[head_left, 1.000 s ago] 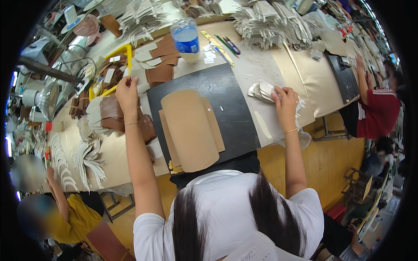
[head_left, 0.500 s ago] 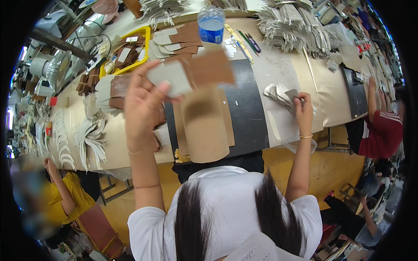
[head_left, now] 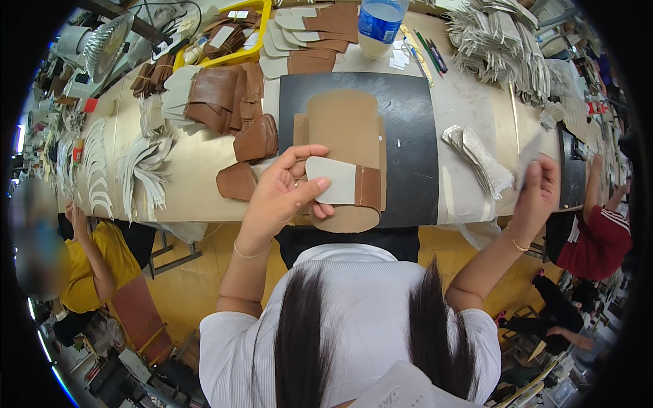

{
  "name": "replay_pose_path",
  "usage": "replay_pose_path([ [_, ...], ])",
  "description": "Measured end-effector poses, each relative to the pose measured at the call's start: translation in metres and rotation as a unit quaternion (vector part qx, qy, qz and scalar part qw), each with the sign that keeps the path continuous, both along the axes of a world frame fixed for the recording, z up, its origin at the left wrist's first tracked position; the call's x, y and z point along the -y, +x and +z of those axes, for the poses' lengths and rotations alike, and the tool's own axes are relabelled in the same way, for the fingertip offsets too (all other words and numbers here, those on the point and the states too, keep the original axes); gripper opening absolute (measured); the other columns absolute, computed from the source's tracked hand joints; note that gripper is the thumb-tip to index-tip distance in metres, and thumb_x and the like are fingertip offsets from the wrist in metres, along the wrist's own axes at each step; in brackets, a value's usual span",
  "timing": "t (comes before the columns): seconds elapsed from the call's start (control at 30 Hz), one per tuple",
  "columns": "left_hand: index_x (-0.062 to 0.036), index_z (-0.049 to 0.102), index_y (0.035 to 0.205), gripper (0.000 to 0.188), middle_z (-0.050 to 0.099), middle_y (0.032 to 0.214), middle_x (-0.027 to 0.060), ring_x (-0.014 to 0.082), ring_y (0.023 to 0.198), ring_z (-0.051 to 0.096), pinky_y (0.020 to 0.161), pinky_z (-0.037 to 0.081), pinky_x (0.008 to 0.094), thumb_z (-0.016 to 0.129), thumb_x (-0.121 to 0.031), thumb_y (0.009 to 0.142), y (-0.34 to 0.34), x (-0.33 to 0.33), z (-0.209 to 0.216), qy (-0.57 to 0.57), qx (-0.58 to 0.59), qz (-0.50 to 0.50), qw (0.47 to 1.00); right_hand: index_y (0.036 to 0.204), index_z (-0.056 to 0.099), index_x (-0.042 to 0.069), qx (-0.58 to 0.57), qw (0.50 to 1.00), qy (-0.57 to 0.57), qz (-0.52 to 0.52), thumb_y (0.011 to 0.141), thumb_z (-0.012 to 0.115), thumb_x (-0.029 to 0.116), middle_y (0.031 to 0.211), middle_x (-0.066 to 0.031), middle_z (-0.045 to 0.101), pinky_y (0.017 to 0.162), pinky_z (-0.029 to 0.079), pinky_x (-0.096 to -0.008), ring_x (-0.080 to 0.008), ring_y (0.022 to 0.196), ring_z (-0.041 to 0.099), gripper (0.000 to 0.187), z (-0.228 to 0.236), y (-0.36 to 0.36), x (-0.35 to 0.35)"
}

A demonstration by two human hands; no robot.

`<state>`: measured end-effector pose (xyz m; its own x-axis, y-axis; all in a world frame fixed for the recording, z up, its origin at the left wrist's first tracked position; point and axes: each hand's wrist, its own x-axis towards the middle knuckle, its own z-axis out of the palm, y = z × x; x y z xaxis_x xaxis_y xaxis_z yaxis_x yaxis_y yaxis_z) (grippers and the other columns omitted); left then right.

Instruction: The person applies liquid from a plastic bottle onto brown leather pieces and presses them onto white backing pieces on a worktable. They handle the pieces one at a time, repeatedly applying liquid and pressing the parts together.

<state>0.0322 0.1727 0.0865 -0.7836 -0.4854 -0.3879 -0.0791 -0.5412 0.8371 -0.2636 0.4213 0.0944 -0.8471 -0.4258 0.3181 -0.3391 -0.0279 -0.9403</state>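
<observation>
My left hand (head_left: 289,194) pinches a leather piece (head_left: 333,181) by its pale grey end, thumb on top and fingers below. The brown end drapes over a tan rounded form (head_left: 343,122), which lies on a flat brown board on a black mat (head_left: 411,156). Off to the right, my raised right hand (head_left: 537,197) grips a thin pale grey piece (head_left: 528,162), blurred by motion. A small fanned stack of similar grey pieces (head_left: 476,158) lies just left of that hand. Brown leather pieces (head_left: 256,137) rest left of the mat.
Brown-and-grey pieces (head_left: 306,61) lie in rows behind the mat. A yellow basket (head_left: 264,34), a bottle with a blue label (head_left: 381,24) and pens (head_left: 433,54) stand or lie farther back. Tall grey stacks (head_left: 500,47) sit back right. People sit at both sides.
My left hand has lowered the leather piece from above the table onto the rounded form. My right hand has moved right and nearer, taking a grey piece away from the stack.
</observation>
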Motion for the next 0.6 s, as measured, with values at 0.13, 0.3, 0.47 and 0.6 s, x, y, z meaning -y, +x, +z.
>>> replay_pose_path([
  [0.13, 0.0040, 0.047, 0.125, 0.040, 0.065, 0.100, 0.0156, 0.0189, 0.064, 0.068, 0.052, 0.055, 0.0236, 0.061, 0.001, 0.087, 0.006, -0.003, -0.003, 0.006, 0.011, 0.008, 1.000, 0.087, 0.064, 0.003, 0.168, 0.932, 0.128, 0.295, 0.085, 0.071, 0.009, 0.073, 0.0031, 0.060, 0.054, 0.039, -0.0174, -0.0013, 0.063, 0.051, 0.009, 0.022, 0.069, 0.072],
  [0.3, 0.0041, 0.047, 0.125, 0.034, 0.065, 0.100, 0.0158, 0.0224, 0.071, 0.069, 0.057, 0.058, 0.0274, 0.056, -0.009, 0.094, 0.009, -0.001, -0.009, 0.036, -0.014, 0.002, 0.999, 0.083, 0.066, 0.000, 0.141, 0.881, 0.218, 0.396, 0.083, 0.074, 0.014, 0.072, -0.0009, 0.064, 0.055, 0.043, -0.0201, -0.0041, 0.063, 0.055, 0.016, 0.016, 0.096, 0.120],
  [0.47, 0.0050, 0.047, 0.124, 0.040, 0.064, 0.099, 0.0170, 0.0269, 0.077, 0.070, 0.064, 0.060, 0.0318, 0.041, -0.029, 0.103, 0.014, -0.002, -0.016, 0.067, -0.055, 0.010, 0.996, 0.084, 0.067, -0.001, 0.130, 0.853, 0.296, 0.410, 0.082, 0.075, 0.018, 0.070, -0.0046, 0.066, 0.057, 0.046, -0.0222, -0.0059, 0.063, 0.057, 0.020, 0.017, 0.103, 0.137],
  [0.6, 0.0061, 0.047, 0.123, 0.046, 0.064, 0.099, 0.0174, 0.0284, 0.077, 0.071, 0.065, 0.060, 0.0323, 0.037, -0.034, 0.104, 0.014, 0.000, -0.016, 0.054, -0.048, -0.009, 0.997, 0.084, 0.067, -0.001, 0.106, 0.865, 0.293, 0.394, 0.081, 0.074, 0.017, 0.070, -0.0056, 0.067, 0.058, 0.047, -0.0232, -0.0074, 0.062, 0.058, 0.020, 0.013, 0.105, 0.141],
])
